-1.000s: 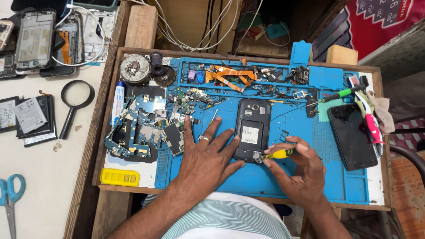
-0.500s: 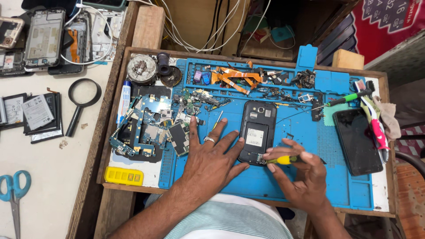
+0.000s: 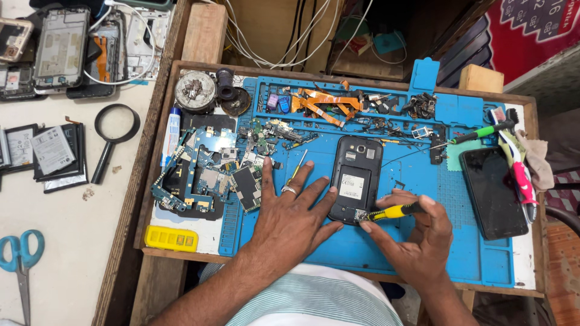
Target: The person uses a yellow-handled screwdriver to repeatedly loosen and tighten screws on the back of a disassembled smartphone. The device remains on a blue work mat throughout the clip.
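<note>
Lying open-backed on the blue mat (image 3: 374, 241) was a dark phone (image 3: 354, 178). The left hand (image 3: 289, 218) pressed flat beside it, fingers spread and touching its edge. The right hand (image 3: 417, 238) pinched a yellow screwdriver (image 3: 393, 212) (tip at the phone's bottom corner). Circuit boards (image 3: 211, 178) sat nearby.

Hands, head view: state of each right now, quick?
Left hand: open, fingers spread flat on the blue mat, fingertips against the opened phone.
Right hand: closed on a yellow-handled screwdriver, tip at the phone's lower edge.
</note>
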